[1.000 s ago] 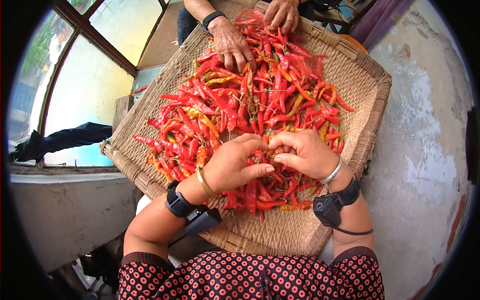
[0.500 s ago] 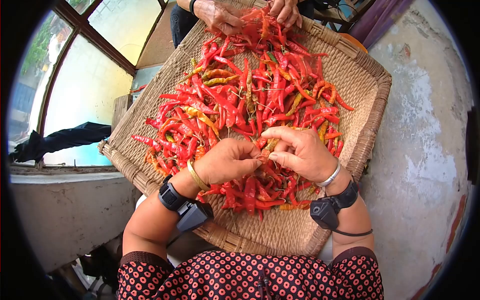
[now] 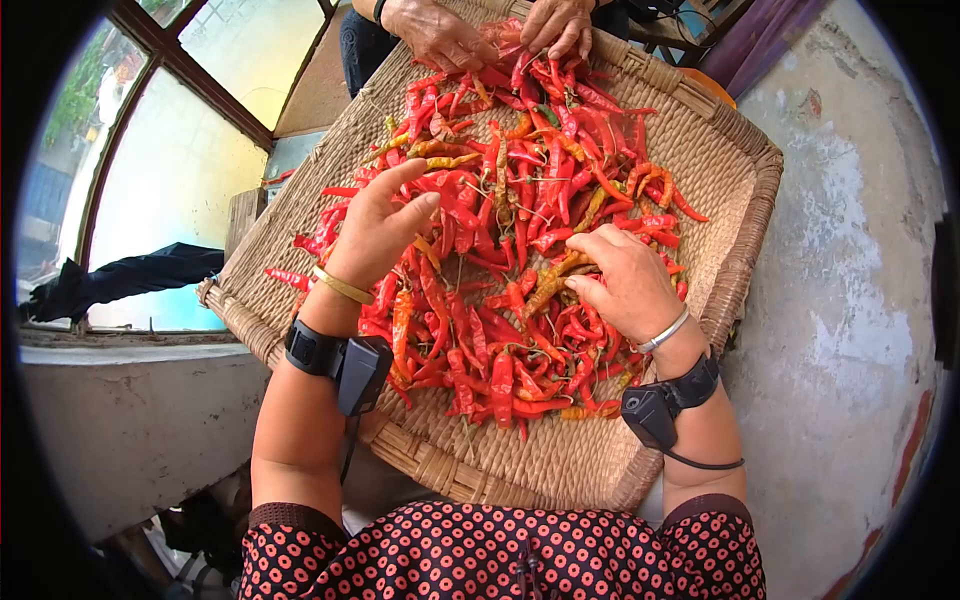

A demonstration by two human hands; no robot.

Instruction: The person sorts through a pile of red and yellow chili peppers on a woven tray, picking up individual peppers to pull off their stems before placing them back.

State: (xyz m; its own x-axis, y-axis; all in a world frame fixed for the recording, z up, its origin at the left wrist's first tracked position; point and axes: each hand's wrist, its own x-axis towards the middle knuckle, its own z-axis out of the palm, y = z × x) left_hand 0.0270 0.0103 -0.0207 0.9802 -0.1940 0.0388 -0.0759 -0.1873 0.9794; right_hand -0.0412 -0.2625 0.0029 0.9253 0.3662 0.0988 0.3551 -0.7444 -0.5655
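My left hand (image 3: 378,228) rests, fingers spread, on wrinkled red chilies (image 3: 500,200) filling the woven tray (image 3: 740,170); my right hand (image 3: 625,285) pinches one orange chili (image 3: 552,283).

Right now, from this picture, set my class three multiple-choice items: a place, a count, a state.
1. Where do the chillies lie?
A. on a woven tray
B. in a metal bowl
C. on bare floor
2. How many hands show?
A. two
B. three
C. four
3. The wearer's left hand is
A. clenched in a fist
B. open, fingers spread
C. off the tray
Answers: 1 A, wicker weave shows round the pile. 2 C, the wearer's right hand and left, plus another person's two hands at the far edge. 3 B, its fingers fan out above the red chillies.
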